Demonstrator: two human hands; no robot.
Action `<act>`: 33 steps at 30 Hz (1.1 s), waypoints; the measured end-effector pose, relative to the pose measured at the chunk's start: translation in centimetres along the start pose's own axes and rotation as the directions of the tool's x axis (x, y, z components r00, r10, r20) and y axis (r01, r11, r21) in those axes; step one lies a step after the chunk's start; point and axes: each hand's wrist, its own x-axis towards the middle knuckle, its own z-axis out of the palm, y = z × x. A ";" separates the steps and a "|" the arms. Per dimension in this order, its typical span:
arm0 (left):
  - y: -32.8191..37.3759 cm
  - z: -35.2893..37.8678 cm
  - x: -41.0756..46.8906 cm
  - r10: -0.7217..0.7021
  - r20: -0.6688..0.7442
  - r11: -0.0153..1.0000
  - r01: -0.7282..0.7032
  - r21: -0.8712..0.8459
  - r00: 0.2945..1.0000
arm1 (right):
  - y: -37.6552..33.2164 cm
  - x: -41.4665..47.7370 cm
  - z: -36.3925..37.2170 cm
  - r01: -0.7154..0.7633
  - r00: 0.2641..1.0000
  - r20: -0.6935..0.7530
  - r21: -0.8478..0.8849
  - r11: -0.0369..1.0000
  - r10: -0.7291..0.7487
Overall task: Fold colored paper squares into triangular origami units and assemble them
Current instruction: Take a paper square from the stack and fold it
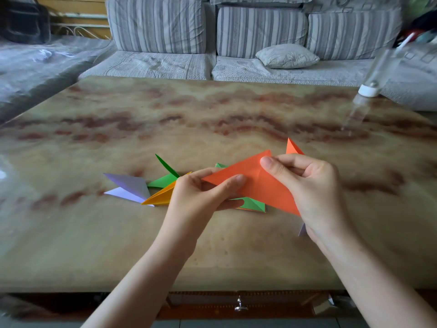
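Both hands hold an orange folded paper above the marble table. My left hand pinches its left corner between thumb and fingers. My right hand grips its upper right part, thumb on top. On the table lie folded units: a lilac one at the left, a yellow-orange one beside it, a green one behind. More green paper lies under the orange piece. An orange tip sticks up behind my right hand.
A clear plastic bottle with a white cap leans at the table's far right. A striped grey sofa with a small cushion stands behind the table. A drawer handle shows below the near edge.
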 end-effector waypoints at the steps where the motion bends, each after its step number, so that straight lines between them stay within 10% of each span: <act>1: -0.1 0.1 -0.1 -0.010 0.009 1.000 0.010 0.002 1.000 | 0.0 0.0 0.0 0.005 1.000 -0.005 0.001 1.000 -0.005; 25: -0.6 0.9 -0.3 0.050 -0.037 0.993 -0.045 0.109 0.998 | -0.1 0.0 -0.1 -0.096 0.995 -0.018 0.033 0.995 0.096; 33: 0.0 0.5 -0.2 0.116 -0.117 0.986 -0.100 0.137 0.986 | -0.3 -0.1 -0.7 -0.268 0.896 0.343 -0.090 0.959 0.283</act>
